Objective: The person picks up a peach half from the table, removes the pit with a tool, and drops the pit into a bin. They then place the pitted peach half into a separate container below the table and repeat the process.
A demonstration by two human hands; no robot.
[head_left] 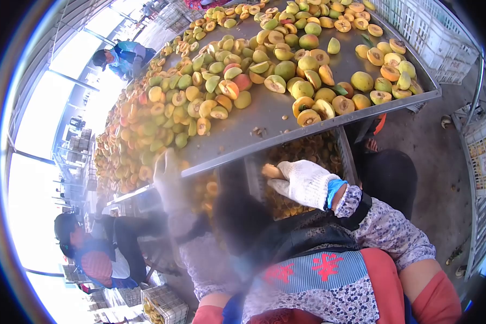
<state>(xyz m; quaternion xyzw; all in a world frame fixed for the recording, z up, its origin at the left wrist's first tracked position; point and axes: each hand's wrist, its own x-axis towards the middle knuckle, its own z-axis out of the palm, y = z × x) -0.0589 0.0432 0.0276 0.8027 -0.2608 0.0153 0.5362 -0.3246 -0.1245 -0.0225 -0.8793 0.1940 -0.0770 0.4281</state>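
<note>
My right hand (308, 182), in a white knit glove, is closed with a small orange-tan peach piece (273, 171) at its fingertips. It hangs just off the metal table's near edge, over a crate (346, 154) full of brownish fruit pieces. At the left part of that edge is my left hand (168, 175), also gloved. Haze and motion smear its fingers, so any hold is hidden. Close by it lies a big heap of halved yellow-green peaches (191, 92). Several more cut peaches (318, 81), some showing pits, rest on the table (243, 132) further right.
White stacked crates (421, 38) stand beyond the table's right side, and a metal rack (472, 162) is at far right. One co-worker (124, 56) stands across the heap; another person (100, 248) sits to the left. A fruit crate (164, 305) is on the floor.
</note>
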